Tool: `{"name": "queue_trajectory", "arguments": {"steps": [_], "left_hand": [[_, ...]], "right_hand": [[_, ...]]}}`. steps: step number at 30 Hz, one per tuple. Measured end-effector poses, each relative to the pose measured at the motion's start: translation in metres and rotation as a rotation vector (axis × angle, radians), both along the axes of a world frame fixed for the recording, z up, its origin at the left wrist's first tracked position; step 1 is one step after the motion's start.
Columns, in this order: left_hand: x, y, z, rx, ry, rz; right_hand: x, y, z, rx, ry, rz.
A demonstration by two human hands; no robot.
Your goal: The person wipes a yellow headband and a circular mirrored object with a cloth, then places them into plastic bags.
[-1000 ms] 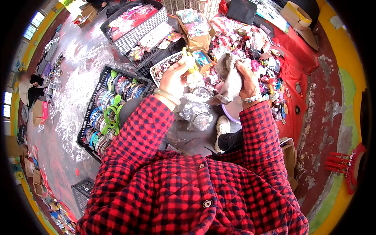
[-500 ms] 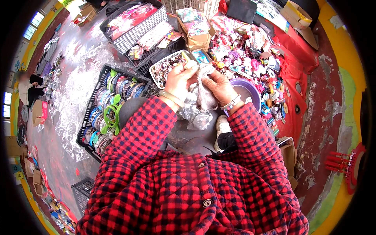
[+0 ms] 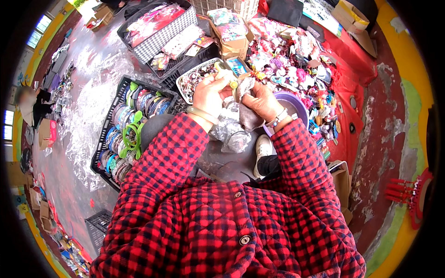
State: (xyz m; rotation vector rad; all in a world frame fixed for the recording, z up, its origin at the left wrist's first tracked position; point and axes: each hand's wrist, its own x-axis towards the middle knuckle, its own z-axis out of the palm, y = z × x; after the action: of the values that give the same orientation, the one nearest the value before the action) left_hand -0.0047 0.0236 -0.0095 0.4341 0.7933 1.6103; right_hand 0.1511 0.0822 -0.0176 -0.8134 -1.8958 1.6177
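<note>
Grey cloth (image 3: 250,118) — limp, rumpled folds — in the right hand (image 3: 263,102).

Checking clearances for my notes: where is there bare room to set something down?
Mostly bare: grey floor between plastic film and small black crate; red cloth right of the accessory pile. Near the left hand and right hand it's crowded: purple basin, plastic bag, white basket.

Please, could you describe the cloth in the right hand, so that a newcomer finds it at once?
Find the large heap of small colourful items; the round purple basin is at its near edge. Left of the basin, the right hand grips the grey-brown cloth. Its dull, opaque fabric sets it apart from the shiny, see-through plastic beside it.
</note>
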Motion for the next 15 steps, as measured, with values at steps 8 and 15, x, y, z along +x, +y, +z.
{"name": "queue_trajectory", "arguments": {"steps": [8,15], "left_hand": [[-0.010,0.001,0.006,-0.012,-0.134,0.014],[-0.028,0.006,0.011,0.023,-0.274,-0.074]], "right_hand": [[0.010,0.001,0.005,-0.049,0.062,0.128],[0.021,0.005,0.008,-0.358,0.263,0.054]]}}
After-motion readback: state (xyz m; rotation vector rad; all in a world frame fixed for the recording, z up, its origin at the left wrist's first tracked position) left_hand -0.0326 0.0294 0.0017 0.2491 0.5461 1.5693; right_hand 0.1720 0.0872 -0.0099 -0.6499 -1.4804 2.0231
